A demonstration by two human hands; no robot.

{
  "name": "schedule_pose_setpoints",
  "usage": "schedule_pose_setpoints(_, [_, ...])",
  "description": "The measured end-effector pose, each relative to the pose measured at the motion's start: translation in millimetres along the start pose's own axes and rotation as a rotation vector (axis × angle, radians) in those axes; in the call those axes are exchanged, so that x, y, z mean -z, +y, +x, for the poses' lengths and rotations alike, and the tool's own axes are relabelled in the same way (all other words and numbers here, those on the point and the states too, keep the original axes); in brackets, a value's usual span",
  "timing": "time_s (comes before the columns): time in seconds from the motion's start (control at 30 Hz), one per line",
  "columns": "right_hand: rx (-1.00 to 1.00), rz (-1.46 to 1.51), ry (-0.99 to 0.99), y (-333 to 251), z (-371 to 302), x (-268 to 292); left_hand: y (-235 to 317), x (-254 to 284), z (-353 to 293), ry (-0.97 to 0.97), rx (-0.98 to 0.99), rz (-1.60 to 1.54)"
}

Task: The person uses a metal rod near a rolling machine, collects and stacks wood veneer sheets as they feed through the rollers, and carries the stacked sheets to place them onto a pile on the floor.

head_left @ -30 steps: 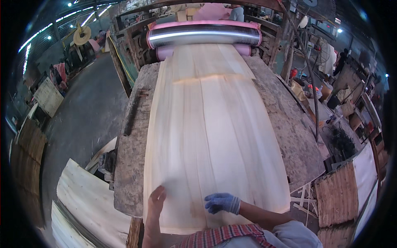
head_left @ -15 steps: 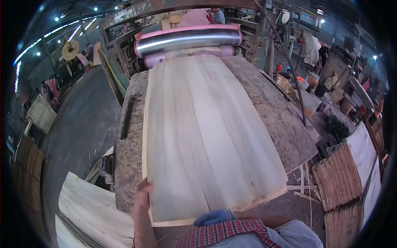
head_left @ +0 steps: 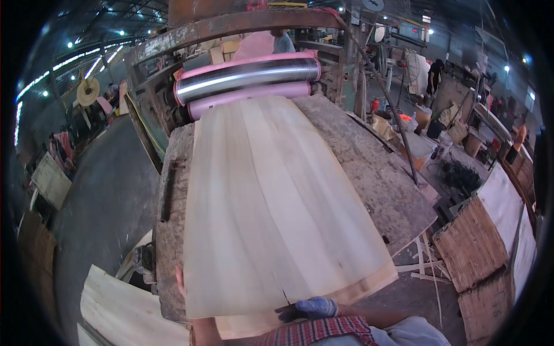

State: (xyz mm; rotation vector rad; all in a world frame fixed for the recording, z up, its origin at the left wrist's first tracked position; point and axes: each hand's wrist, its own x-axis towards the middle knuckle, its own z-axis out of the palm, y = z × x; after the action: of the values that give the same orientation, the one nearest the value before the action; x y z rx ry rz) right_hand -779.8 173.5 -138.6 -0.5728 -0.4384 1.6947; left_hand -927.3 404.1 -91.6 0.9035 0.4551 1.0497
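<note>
A large pale wood veneer sheet (head_left: 271, 196) lies lengthwise in front of me, its far end near the rollers. Under its near edge, another pale sheet (head_left: 242, 327) sticks out. My right hand (head_left: 317, 307), in a blue-grey glove with dark fingertips, grips the top sheet's near edge beside a short split. At the near left corner is my bare left hand (head_left: 180, 281). Only a sliver of it shows past the sheet's left edge; the sheet hides the rest, so its grip cannot be made out.
Beyond the sheets, a shiny metal roller (head_left: 248, 76) sits above a pink roller (head_left: 248, 98) in a rusty frame. The worn table (head_left: 369, 173) extends to both sides. Veneer sheets (head_left: 124, 303) lie low at left, stacked boards (head_left: 473, 242) at right. A dark bar (head_left: 173, 190) lies at the table's left.
The top sheet has shifted toward me, uncovering the roller gap and overhanging the left side. My left hand has slipped mostly behind it. My right hand has come onto its near edge.
</note>
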Motion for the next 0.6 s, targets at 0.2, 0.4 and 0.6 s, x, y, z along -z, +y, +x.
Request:
schedule_pose_setpoints(0.2, [0.064, -0.116, 0.113, -11.5, 29.1, 22.5, -99.0, 41.7, -26.3, 0.121, 0.137, 0.06])
schedule_pose_setpoints(0.4, [0.006, -0.472, 0.177, 10.4, 65.4, 95.9, -136.9, 27.1, -45.3, -0.344, -0.474, 1.489])
schedule_pose_setpoints(0.6, [0.053, -0.43, 0.18, 9.6, 66.8, 91.7, -138.9, 27.7, -45.4, -0.431, -0.537, 1.616])
